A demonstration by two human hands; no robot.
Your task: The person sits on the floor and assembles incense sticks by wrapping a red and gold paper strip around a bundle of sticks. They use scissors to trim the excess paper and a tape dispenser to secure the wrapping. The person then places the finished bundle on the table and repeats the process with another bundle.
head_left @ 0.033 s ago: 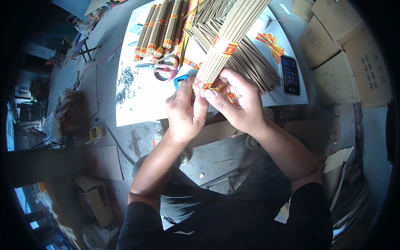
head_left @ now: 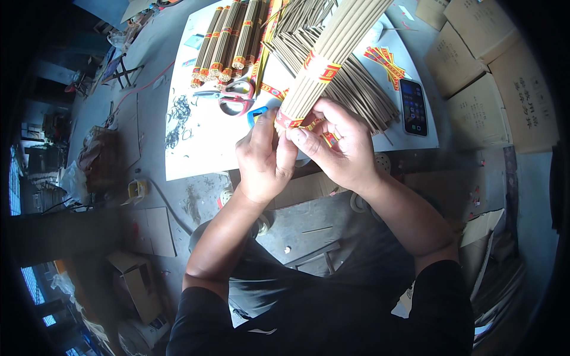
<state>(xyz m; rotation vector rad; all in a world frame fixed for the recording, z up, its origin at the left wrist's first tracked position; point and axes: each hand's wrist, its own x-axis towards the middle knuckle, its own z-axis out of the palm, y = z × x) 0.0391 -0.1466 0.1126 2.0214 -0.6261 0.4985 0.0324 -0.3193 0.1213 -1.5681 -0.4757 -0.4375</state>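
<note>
A bundle of brown incense sticks (head_left: 346,44) leans up and to the right between my hands. A red-and-yellow paper band (head_left: 321,67) circles its middle, and a second band (head_left: 289,118) wraps the lower end. My left hand (head_left: 262,161) pinches that lower end from the left, fingers closed. From the other side, my right hand (head_left: 343,144) grips it with the thumb pressed by the lower band and the fingers curled behind. More printed paper strips show beneath the right palm. Just beyond the left fingers is a blue object (head_left: 256,114), partly hidden.
On the white table (head_left: 202,142), finished bundles (head_left: 224,44) are stacked at far left, beside red-handled scissors (head_left: 236,98) and black elastic bands (head_left: 178,118). Loose sticks (head_left: 362,95) lie behind my hands. Paper labels (head_left: 386,64) and a phone (head_left: 414,107) are rightward; cartons (head_left: 475,107) stand beyond.
The bundle's upper part has tipped and turned very slightly to the right. Both hands keep nearly the same place and hold.
</note>
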